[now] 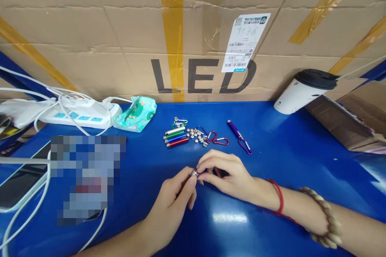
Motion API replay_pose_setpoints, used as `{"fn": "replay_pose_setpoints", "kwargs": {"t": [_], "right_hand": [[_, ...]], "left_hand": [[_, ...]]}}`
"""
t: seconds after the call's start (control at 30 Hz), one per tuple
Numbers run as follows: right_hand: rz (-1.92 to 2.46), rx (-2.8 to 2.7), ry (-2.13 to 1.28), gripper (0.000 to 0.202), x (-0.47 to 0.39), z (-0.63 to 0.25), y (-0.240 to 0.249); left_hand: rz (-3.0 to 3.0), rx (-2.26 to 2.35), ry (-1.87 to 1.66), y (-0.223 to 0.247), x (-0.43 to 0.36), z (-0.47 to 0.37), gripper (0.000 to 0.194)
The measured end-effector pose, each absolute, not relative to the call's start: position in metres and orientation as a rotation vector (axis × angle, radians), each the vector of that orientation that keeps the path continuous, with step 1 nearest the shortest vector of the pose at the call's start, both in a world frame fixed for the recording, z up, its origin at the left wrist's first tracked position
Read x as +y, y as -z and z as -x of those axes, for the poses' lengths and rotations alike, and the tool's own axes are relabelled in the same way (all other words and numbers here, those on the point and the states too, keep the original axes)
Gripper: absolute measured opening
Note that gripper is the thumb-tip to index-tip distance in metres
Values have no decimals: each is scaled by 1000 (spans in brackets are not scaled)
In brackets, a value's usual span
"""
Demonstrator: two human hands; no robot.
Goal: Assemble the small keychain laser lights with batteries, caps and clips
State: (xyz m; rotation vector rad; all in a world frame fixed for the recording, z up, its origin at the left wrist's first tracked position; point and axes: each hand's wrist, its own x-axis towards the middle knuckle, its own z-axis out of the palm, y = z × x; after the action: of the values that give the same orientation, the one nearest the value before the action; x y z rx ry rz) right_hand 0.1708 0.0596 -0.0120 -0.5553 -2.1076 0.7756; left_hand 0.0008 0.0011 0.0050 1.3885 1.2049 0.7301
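Note:
Between the fingertips of both hands is a small silvery metal piece (194,173) with a dark red part. My left hand (175,200) pinches it from the left, while the fingers of my right hand (224,170) close on its right end. Beyond the hands lie short metal tubes (176,137) in silver, green, blue and red. Small round silver pieces (193,133) are scattered beside them, among several carabiners (221,141). A purple tube (233,129) with a purple carabiner clipped to it lies farther right.
A lidded paper cup (297,94) stands tilted at the back right, near a cardboard box (340,124). At left are a power strip (81,116), white cables, a tissue pack (137,114) and a phone (22,176). A large carton (120,28) rises behind the blue table (144,148).

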Motion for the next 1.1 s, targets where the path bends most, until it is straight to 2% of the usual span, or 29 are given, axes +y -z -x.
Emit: {"fn": "replay_pose_setpoints", "kwargs": {"t": [0.13,0.33,0.5,0.63,1.1], "right_hand": [[646,-2166,-669,10,59,-170,11],[1068,-2368,-128,29,62,-169,9],[1161,-2429,147,41,65,-170,11],[1180,-2470,150,43,65,-170,13],[948,-2462,-53,24,67,-170,14]], "left_hand": [[-1312,1207,-792,-6,2,-2,33],[-1097,1245,-956,-12,5,-3,29],[-1126,1212,-948,-13,4,-2,27],[-1159,1189,-913,-13,3,-2,29],[-1130,1165,-931,-13,4,-1,28]]}}
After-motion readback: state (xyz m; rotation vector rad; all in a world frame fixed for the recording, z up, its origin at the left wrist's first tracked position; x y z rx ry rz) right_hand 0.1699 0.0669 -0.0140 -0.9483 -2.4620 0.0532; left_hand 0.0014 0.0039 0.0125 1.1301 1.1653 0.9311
